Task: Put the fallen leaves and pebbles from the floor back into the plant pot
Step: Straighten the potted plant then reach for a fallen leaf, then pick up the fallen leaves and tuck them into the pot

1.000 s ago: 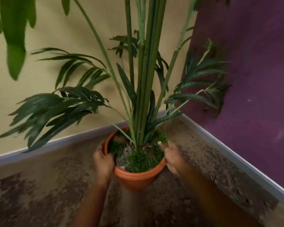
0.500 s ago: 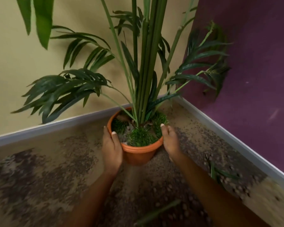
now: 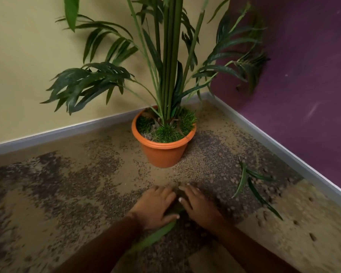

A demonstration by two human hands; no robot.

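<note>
Head view: left hand (image 3: 156,205) and right hand (image 3: 198,204) flat on the floor (image 3: 83,196) near the plant pot (image 3: 162,154).
Both hands lie side by side, fingers extended, each grip released. One fallen leaf (image 3: 156,235) lies under the left thumb. More leaves (image 3: 242,180) and pebbles (image 3: 221,177) lie scattered to the right, apart from the upright pot in the corner.

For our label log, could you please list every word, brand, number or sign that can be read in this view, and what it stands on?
None: no readable text shows anywhere in the view.
The orange plant pot shows no label or mark.
The yellow wall, the purple wall and the floor carry no sign.
</note>
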